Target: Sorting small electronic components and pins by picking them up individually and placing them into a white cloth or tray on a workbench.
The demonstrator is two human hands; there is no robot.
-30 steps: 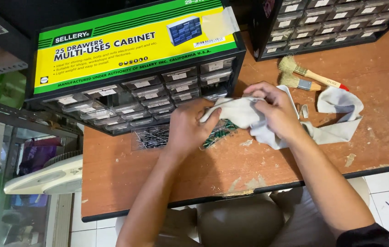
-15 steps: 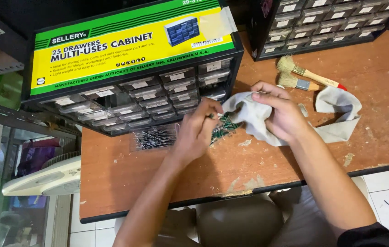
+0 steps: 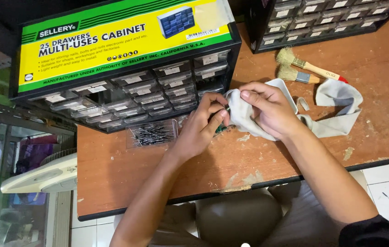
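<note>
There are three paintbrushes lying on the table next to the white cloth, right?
Not quite. The head view shows two paintbrushes, not three. They do lie on the wooden table next to the white cloth, which the right hand is holding at its other end.

worn brown wooden table (image 3: 158, 183), two small-drawer cabinets (image 3: 130, 77) (image 3: 322, 20) along top of frame, clear drawer (image 3: 152, 134) centre-left, two brushes (image 3: 306, 68), grey cloth (image 3: 336, 107) upper right
</note>
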